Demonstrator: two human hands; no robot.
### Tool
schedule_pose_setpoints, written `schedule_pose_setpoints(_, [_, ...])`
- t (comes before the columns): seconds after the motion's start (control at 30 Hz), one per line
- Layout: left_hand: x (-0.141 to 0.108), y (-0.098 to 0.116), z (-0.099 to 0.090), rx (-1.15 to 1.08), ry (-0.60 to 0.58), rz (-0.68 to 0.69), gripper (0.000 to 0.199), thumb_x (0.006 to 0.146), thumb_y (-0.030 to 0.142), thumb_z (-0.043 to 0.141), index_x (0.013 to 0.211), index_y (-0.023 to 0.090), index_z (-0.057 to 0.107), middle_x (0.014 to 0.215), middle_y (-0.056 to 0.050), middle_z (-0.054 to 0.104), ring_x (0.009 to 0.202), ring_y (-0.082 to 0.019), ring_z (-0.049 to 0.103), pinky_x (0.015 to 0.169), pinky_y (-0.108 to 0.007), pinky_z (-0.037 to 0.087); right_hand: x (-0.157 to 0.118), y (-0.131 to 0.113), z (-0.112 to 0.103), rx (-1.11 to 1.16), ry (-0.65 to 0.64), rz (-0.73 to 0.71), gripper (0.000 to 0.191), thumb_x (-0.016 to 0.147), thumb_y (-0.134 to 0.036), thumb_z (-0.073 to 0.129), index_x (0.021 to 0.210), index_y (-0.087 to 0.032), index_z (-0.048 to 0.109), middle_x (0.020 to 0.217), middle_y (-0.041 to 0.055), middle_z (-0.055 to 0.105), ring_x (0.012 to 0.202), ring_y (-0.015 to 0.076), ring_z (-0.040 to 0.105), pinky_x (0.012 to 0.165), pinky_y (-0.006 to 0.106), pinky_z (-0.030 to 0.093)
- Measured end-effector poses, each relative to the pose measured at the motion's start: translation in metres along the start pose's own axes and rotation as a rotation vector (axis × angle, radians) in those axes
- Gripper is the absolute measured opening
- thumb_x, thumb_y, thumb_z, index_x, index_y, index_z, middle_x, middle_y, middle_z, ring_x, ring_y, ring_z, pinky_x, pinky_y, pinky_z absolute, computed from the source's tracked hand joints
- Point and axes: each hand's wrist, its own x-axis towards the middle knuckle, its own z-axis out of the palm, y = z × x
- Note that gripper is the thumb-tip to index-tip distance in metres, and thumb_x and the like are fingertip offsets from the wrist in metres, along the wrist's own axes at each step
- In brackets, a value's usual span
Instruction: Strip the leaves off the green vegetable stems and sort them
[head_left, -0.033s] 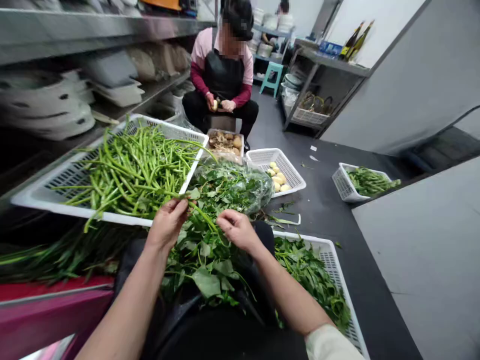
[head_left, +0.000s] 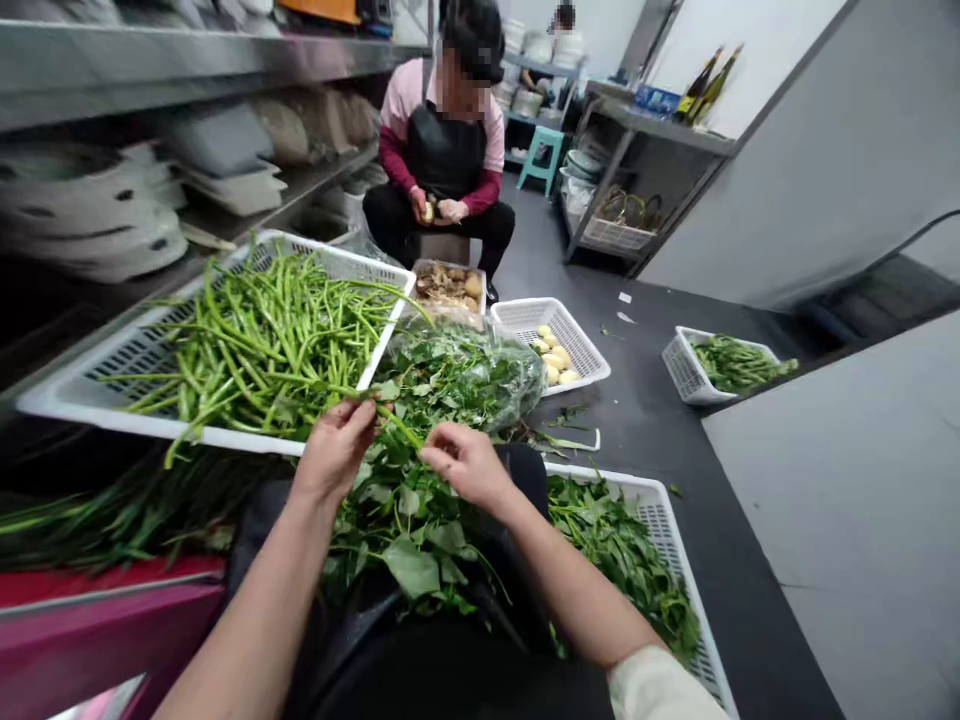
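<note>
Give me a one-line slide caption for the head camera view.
Left hand pinching a green stem, right hand beside it, above leafy greens.

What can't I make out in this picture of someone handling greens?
All in the head view:
Right hand: its curled fingers hide whether they grip the green stem.
Lower-right basket: partly hidden by the right forearm, cut off by the bottom edge.
Bottles: labels too small to read.
White containers at left: blurred.
</note>
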Motion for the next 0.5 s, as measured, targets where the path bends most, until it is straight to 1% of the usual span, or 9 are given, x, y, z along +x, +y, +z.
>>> schedule_pose_setpoints(0.1, [-0.002,-0.003,-0.001,-0.014,0.004,-0.043,0.019,0.055,0.019,0.078,0.068,0.013,0.066,0.057,0.002,0.062,0.05,-0.007,0.053,0.045,-0.013,0.042,-0.002,-0.001,0.01,-0.147,0.066,-0.153,0.021,0.082,-0.022,0.054,0.062,-0.017,0.051,0.061,-0.0013,0.05,0.06,0.0113,0.046,0.058,0.022,0.035])
schedule_pose_setpoints(0.2, [-0.004,-0.013,0.003,-0.079,0.01,-0.196,0.007,0.068,0.011,0.069,0.073,0.012,0.066,0.061,0.001,0.062,0.049,-0.006,0.054,0.045,-0.012,0.043,-0.012,-0.015,0.01,-0.192,0.279,-0.348,0.025,0.087,-0.02,0.044,0.064,-0.017,0.052,0.062,0.0016,0.053,0.061,0.0122,0.047,0.058,0.023,0.037])
schedule_pose_setpoints(0.23, [-0.005,-0.018,0.006,-0.101,0.011,-0.253,0.003,0.071,0.009,0.066,0.072,0.012,0.065,0.06,0.001,0.062,0.048,-0.005,0.054,0.045,-0.012,0.044,-0.016,-0.021,0.006,-0.173,0.364,-0.387,0.024,0.087,-0.019,0.043,0.065,-0.018,0.052,0.063,0.0018,0.053,0.06,0.0119,0.048,0.057,0.022,0.038])
schedule_pose_setpoints(0.27, [-0.005,-0.023,0.008,-0.115,0.012,-0.3,0.006,0.074,0.007,0.062,0.07,0.012,0.064,0.059,0.002,0.06,0.047,-0.005,0.054,0.046,-0.012,0.045,-0.022,-0.027,0.0,-0.143,0.455,-0.397,0.023,0.087,-0.018,0.043,0.066,-0.018,0.052,0.063,0.0013,0.053,0.059,0.0114,0.048,0.057,0.022,0.038])
schedule_pose_setpoints(0.33, [-0.006,-0.033,0.011,-0.114,0.02,-0.349,0.014,0.077,0.004,0.058,0.066,0.012,0.061,0.055,0.003,0.057,0.045,-0.004,0.053,0.046,-0.011,0.045,-0.035,-0.032,-0.02,-0.086,0.628,-0.318,0.021,0.086,-0.016,0.044,0.067,-0.018,0.052,0.062,-0.0002,0.052,0.057,0.0105,0.048,0.056,0.021,0.039])
schedule_pose_setpoints(0.37, [-0.005,-0.036,0.012,-0.102,0.021,-0.358,0.016,0.077,0.003,0.057,0.065,0.012,0.06,0.054,0.003,0.055,0.044,-0.004,0.052,0.044,-0.011,0.044,-0.043,-0.028,-0.032,-0.082,0.684,-0.241,0.02,0.086,-0.017,0.045,0.067,-0.019,0.051,0.062,-0.0009,0.052,0.057,0.0104,0.048,0.055,0.021,0.038])
schedule_pose_setpoints(0.4, [-0.005,-0.039,0.012,-0.086,0.015,-0.365,0.015,0.077,0.002,0.058,0.066,0.012,0.061,0.054,0.003,0.055,0.043,-0.004,0.052,0.043,-0.011,0.043,-0.053,-0.021,-0.046,-0.104,0.703,-0.154,0.02,0.086,-0.019,0.045,0.068,-0.019,0.051,0.062,-0.0011,0.052,0.057,0.0107,0.048,0.055,0.021,0.038])
schedule_pose_setpoints(0.43, [-0.005,-0.04,0.012,-0.068,0.003,-0.368,0.013,0.076,0.003,0.059,0.068,0.012,0.062,0.055,0.003,0.056,0.044,-0.004,0.052,0.042,-0.011,0.042,-0.064,-0.01,-0.061,-0.15,0.676,-0.061,0.02,0.086,-0.021,0.045,0.068,-0.019,0.052,0.062,-0.0011,0.052,0.057,0.0112,0.049,0.056,0.022,0.038])
schedule_pose_setpoints(0.5, [-0.005,-0.04,0.01,-0.026,-0.037,-0.362,0.006,0.072,0.006,0.065,0.07,0.012,0.064,0.058,0.003,0.058,0.048,-0.004,0.053,0.041,-0.011,0.04,-0.089,0.02,-0.087,-0.292,0.512,0.136,0.021,0.085,-0.026,0.045,0.067,-0.018,0.054,0.064,0.001,0.055,0.06,0.0134,0.051,0.058,0.024,0.039])
